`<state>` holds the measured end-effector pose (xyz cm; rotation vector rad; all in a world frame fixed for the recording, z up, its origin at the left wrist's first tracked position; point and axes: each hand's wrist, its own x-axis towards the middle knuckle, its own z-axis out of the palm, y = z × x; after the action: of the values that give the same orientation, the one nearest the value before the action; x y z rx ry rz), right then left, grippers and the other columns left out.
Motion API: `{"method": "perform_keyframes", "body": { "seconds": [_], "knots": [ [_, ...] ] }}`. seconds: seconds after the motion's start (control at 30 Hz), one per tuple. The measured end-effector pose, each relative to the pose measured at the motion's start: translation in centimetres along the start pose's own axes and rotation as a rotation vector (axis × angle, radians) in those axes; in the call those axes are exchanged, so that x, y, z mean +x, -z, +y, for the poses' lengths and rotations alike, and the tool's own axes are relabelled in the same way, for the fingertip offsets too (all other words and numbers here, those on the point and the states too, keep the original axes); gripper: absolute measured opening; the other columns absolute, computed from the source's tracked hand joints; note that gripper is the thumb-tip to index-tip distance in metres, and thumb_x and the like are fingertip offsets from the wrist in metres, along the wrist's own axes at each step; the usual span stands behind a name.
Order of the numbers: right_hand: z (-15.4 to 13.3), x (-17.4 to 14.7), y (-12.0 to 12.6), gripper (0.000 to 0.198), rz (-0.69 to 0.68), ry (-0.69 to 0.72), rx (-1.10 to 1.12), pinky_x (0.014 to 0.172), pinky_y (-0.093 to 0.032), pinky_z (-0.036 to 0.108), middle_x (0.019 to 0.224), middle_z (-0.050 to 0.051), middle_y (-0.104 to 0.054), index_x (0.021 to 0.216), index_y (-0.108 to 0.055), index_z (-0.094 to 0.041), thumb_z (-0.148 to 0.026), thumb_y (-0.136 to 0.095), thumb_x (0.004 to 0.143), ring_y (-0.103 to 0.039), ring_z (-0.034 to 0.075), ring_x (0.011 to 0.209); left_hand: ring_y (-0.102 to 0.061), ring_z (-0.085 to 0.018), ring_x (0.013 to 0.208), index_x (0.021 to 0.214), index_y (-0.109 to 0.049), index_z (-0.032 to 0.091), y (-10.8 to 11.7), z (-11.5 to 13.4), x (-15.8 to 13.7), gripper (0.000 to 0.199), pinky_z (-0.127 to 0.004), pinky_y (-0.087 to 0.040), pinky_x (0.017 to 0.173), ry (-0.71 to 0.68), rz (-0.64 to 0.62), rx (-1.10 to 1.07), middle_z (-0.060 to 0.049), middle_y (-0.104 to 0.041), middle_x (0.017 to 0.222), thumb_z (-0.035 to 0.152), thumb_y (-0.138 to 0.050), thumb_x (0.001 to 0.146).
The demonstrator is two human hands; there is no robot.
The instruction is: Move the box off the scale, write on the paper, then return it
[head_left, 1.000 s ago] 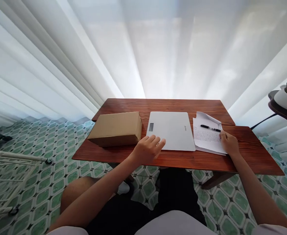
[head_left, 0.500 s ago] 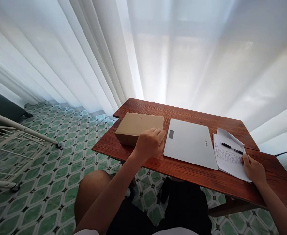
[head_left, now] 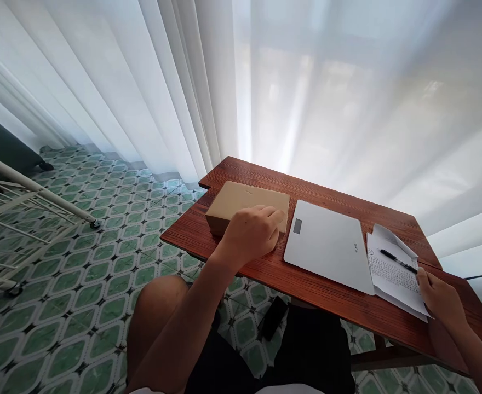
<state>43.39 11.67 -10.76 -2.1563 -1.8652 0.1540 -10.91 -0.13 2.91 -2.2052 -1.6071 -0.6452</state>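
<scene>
Box (head_left: 241,205) sits at the table's (head_left: 307,284) left end, beside the white scale (head_left: 327,246). Your left hand (head_left: 251,232) lies over its near right corner, fingers curled. Your right hand (head_left: 440,295) rests flat on the paper (head_left: 391,273), near the pen (head_left: 397,261).

place: a home room where I sit
window: sheer white curtains (head_left: 307,93)
floor: green patterned tiles (head_left: 101,262)
furniture: small wooden table (head_left: 319,295), white wire rack (head_left: 15,208) beside it
</scene>
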Motion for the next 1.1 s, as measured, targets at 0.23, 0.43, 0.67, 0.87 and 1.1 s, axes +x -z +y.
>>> {"method": "perform_keyframes", "body": {
  "seconds": [0.23,0.43,0.67,0.87,1.1],
  "knots": [
    [-10.3,-1.6,4.5,0.039,0.236,0.074,0.094,0.062,-0.035,0.04,0.063,0.01,-0.06,0.063,-0.052,-0.028,-0.048,-0.033,0.092,-0.052,0.029,0.06,-0.061,-0.015,0.073,0.088,-0.062,0.018,2.3,-1.8,-0.7,0.02,-0.03,-0.032,0.056,0.122,0.111,0.017,0.001,-0.064,0.076,0.012,-0.043,0.086],
    [-20.5,-4.1,6.9,0.038,0.279,0.226,0.387,0.061,-0.038,0.033,0.063,0.003,-0.053,0.067,-0.052,-0.022,-0.046,-0.039,0.094,-0.049,0.019,0.061,-0.062,-0.016,0.072,0.09,-0.064,0.02,3.8,-3.1,-1.3,0.022,-0.029,-0.036,0.059,0.249,0.18,0.026,0.001,-0.067,0.079,0.012,-0.044,0.087],
    [-29.7,-6.6,5.9,0.023,0.239,0.482,0.671,0.07,-0.047,0.032,0.082,0.003,-0.062,0.088,-0.059,-0.021,-0.04,-0.047,0.095,-0.059,0.017,0.077,-0.064,-0.02,0.085,0.148,-0.042,0.026,4.5,-4.1,-1.4,0.057,-0.03,-0.044,0.068,0.442,0.077,-0.021,-0.001,-0.069,0.092,0.017,-0.043,0.091],
    [-34.3,-8.7,2.1,0.033,0.046,0.569,0.732,0.088,-0.056,0.041,0.121,0.01,-0.065,0.124,-0.056,-0.024,-0.043,-0.05,0.097,-0.061,0.023,0.113,-0.055,-0.027,0.122,0.16,-0.018,0.029,3.3,-5.9,-1.7,0.072,-0.038,-0.052,0.088,0.5,-0.065,-0.065,-0.007,-0.061,0.131,0.024,-0.045,0.093],
    [-36.0,-9.5,-1.2,0.06,-0.1,0.585,0.767,0.113,-0.044,0.052,0.155,0.012,-0.04,0.152,-0.034,-0.029,-0.055,-0.043,0.099,-0.04,0.027,0.144,-0.043,-0.029,0.137,0.153,-0.037,0.023,1.0,-8.4,-2.0,0.058,-0.047,-0.045,0.108,0.601,-0.137,-0.073,-0.007,-0.045,0.151,0.031,-0.039,0.096]
  ]
}}
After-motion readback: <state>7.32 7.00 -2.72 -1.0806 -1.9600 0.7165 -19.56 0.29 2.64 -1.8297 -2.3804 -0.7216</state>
